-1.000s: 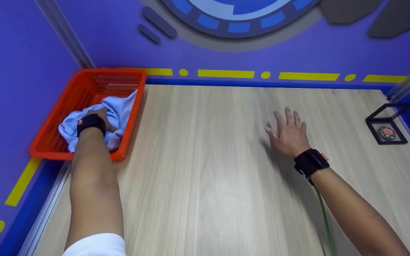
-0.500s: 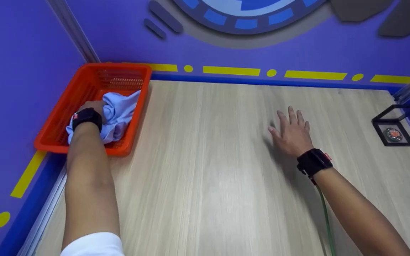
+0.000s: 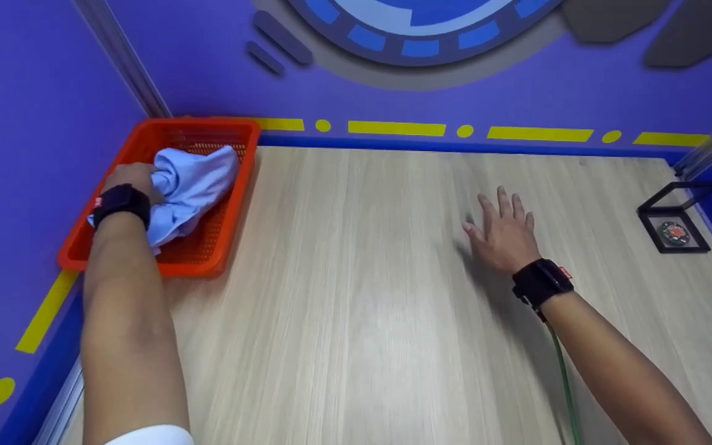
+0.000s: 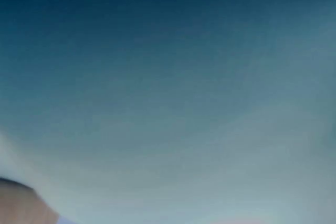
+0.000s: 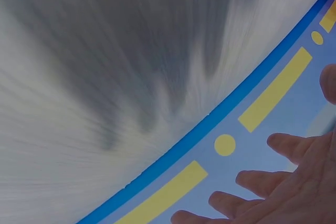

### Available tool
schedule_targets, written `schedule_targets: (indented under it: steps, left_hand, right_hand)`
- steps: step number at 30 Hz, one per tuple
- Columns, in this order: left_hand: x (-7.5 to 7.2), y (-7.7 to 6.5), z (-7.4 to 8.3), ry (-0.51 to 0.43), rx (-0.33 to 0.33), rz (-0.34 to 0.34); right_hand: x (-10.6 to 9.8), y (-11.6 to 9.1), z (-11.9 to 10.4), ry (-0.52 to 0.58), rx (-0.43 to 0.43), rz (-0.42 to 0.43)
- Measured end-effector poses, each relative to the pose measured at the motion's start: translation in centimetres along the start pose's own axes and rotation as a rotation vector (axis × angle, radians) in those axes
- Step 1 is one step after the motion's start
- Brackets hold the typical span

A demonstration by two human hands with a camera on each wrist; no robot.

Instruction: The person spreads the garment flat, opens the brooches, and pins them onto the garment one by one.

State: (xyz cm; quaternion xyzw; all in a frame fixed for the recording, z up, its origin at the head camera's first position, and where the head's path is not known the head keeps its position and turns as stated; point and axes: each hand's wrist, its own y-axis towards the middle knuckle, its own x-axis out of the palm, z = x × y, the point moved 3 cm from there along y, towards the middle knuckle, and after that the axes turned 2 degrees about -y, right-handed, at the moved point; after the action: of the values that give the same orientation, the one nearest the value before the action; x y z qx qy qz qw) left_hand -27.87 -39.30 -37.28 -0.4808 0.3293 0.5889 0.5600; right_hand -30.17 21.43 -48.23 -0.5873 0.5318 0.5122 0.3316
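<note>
Against a purple wall (image 3: pixel 393 102) banded with yellow, the head view shows a pale wood-grain table (image 3: pixel 331 309) and, in its far left corner, an orange basket (image 3: pixel 237 210) where the left hand (image 3: pixel 130 179), its fingertips hidden, grips a bunched light-blue cloth (image 3: pixel 192 182), while the right hand (image 3: pixel 505 238) — fingers spread, holding nothing — hovers over the table, near a black frame (image 3: pixel 650 232). In the left wrist view a blurred blue-grey surface (image 4: pixel 168 98) fills nearly everything, hiding the grip. The right wrist view shows the right hand's parted fingers before the wall, their shadow (image 5: pixel 147 77) on the table.
</note>
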Motion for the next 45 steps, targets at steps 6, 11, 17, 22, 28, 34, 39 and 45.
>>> schedule_targets:
  steps: [6,11,17,22,28,34,39,45]
  left_hand:
    - [-1.8,1.1,-1.5,0.042,0.054,0.055]
    - [-4.3,1.9,-0.6,0.075,0.1,0.098]
    - [-6.0,1.5,3.5,0.052,0.128,0.132]
    - [-6.0,1.4,7.6,0.053,0.217,0.193]
    - [-4.0,2.2,13.5,0.123,0.361,0.252]
    - [-0.4,3.0,19.9,0.127,0.448,0.234]
    - [3.2,3.5,24.6,0.114,0.513,0.185]
    - [7.0,2.9,28.6,0.094,0.565,0.156]
  right_hand:
    - [0.3,-0.1,-0.2,0.006,-0.014,-0.001]
    - [0.2,0.0,-0.2,0.0,-0.003,0.004]
    - [0.1,0.2,-1.1,0.008,-0.004,0.002]
    - [0.0,0.4,-2.6,0.017,-0.043,0.016]
    - [-0.4,0.7,-3.6,-0.007,-0.055,0.014]
    - [-1.5,1.6,-5.0,0.0,-0.082,0.064]
    - [-3.2,2.4,-6.5,0.026,-0.127,0.125]
    - [-4.6,2.9,-7.4,0.047,-0.181,0.218]
